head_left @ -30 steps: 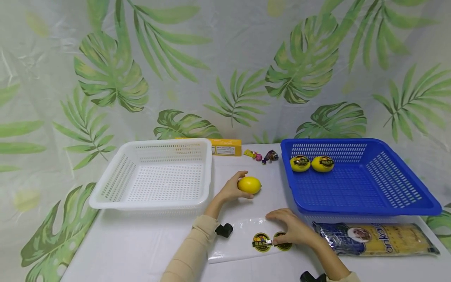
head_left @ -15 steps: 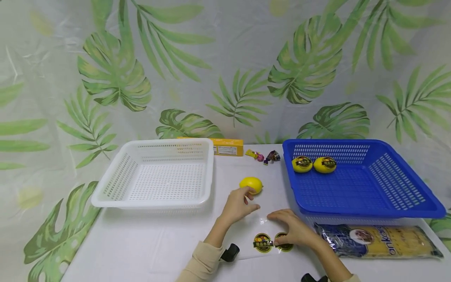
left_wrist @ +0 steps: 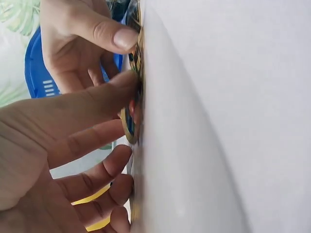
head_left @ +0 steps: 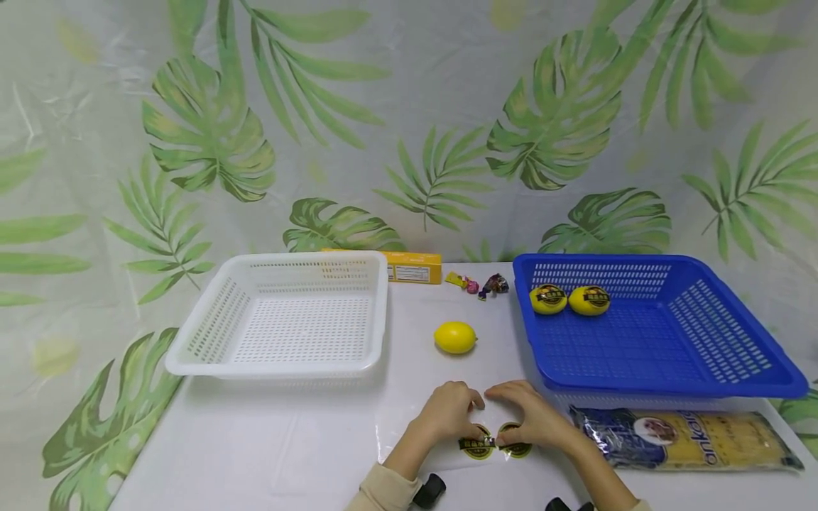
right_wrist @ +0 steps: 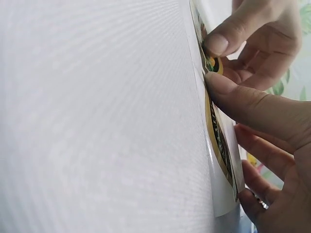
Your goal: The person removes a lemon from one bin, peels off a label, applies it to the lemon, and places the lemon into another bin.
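A glossy clear sheet [head_left: 450, 460] with two round fruit stickers lies on the white table. My left hand [head_left: 449, 411] is over its left half, its thumb touching the left sticker [head_left: 476, 450] and its other fingers bent beyond it. My right hand [head_left: 534, 417] rests on the sheet, thumb pressing at the right sticker [head_left: 516, 451], fingers spread toward the far edge. Both thumbs stand close together; in the left wrist view a sticker's rim [left_wrist: 127, 132] stands up off the sheet beside my left thumb. A plain yellow lemon [head_left: 455, 337] lies just beyond my hands.
A blue basket [head_left: 652, 387] at right holds two lemons [head_left: 569, 300] bearing similar stickers. At left stands a white basket [head_left: 268, 369]. A pasta packet [head_left: 696, 440] lies before the blue basket; a yellow box [head_left: 414, 267] and wrapped candies [head_left: 482, 284] sit at the back.
My left hand has let go of the lemon, leaving it on the table, and moved back toward me onto the left sticker. My right hand has stayed on the sheet.
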{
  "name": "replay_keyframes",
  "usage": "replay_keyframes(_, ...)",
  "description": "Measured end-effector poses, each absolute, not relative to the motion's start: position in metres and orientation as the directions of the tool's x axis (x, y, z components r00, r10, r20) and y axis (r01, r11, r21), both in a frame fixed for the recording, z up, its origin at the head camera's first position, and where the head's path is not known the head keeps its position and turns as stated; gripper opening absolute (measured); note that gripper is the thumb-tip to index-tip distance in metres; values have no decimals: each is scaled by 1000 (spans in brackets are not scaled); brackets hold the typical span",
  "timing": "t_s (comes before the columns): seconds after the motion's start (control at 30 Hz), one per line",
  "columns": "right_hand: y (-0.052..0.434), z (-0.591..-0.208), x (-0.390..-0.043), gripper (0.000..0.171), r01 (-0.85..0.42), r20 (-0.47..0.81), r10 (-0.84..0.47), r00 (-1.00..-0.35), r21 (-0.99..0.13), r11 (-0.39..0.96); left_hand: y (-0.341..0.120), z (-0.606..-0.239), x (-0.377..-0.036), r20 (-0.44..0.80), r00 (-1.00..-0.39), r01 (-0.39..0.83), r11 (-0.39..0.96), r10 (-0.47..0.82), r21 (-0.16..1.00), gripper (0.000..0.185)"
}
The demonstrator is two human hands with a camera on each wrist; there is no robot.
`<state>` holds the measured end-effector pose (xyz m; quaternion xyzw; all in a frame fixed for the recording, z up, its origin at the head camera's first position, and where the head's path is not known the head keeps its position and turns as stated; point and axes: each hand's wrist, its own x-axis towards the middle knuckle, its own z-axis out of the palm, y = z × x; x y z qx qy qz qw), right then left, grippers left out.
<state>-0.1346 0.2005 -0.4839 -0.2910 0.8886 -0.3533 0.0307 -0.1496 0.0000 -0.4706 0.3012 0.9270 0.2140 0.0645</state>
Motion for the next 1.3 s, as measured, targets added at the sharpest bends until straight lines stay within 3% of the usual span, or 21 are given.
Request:
replay_keyframes(0.23,201,-484,-134,68,-502,161,-540,-826,-646,575,3,-474,-147,31,-791,571,720,611,394,16)
replay_keyframes(0.4,202,-485,-133,68,-515,179,-540,-822,-639,571,3,-474,-145,22,-793,558,711,609,427,14)
replay_keyframes(0.53,202,-487,-133,68,-517,183,-541,-821,-640,569,-1,-474,-146,0,-776,519,639,631,568,14)
replay_keyframes(0.67,201,-486,-133,67,-512,175,-541,-823,-643,570,-9,-476,-151,-17,-759,393,479,650,785,12)
replay_keyframes(0.77,201,-485,-133,66,-499,158,-541,-826,-650,573,-16,-477,-156,16,-774,316,365,633,876,9)
replay_keyframes(1.07,200,-479,-137,69,-495,116,-561,-819,-638,591,-33,-465,-176,148,-930,219,181,337,959,13)
replay_keyframes(1.3,193,-463,-153,63,-471,73,-586,-807,-677,565,-31,-428,-180,221,-969,230,70,110,971,15)
